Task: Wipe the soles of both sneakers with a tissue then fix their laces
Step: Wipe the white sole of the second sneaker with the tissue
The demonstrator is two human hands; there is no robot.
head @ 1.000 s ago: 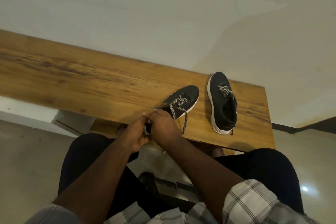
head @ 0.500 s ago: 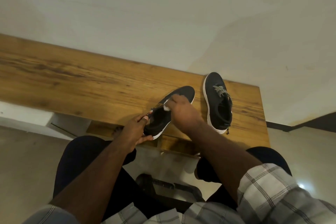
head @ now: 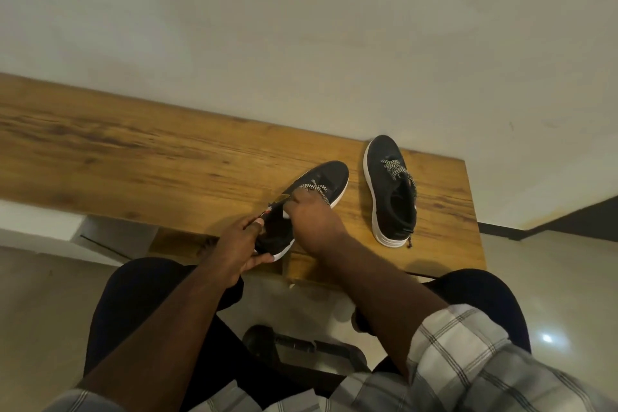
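Observation:
Two black sneakers with white soles and speckled laces stand on a wooden table [head: 133, 157]. The left sneaker [head: 326, 179] sits near the front edge, toe pointing away to the right. My left hand [head: 242, 246] grips its heel, thumb on the collar. My right hand [head: 311, 214] rests over its tongue, fingers curled at the speckled laces [head: 312, 189]; a bit of white tissue shows under that hand. The right sneaker [head: 391, 191] stands alone further right, laces tucked, untouched.
The table's right end [head: 468, 211] lies just beyond the right sneaker, and a pale wall runs behind the table. My knees in dark trousers are under the front edge. A dark object [head: 301, 351] sits on the glossy floor between my legs.
The left sneaker's loose lace ends, hanging over the table edge a second ago, are gathered up. My right hand moved from the heel up to the laces; my left hand stayed at the heel.

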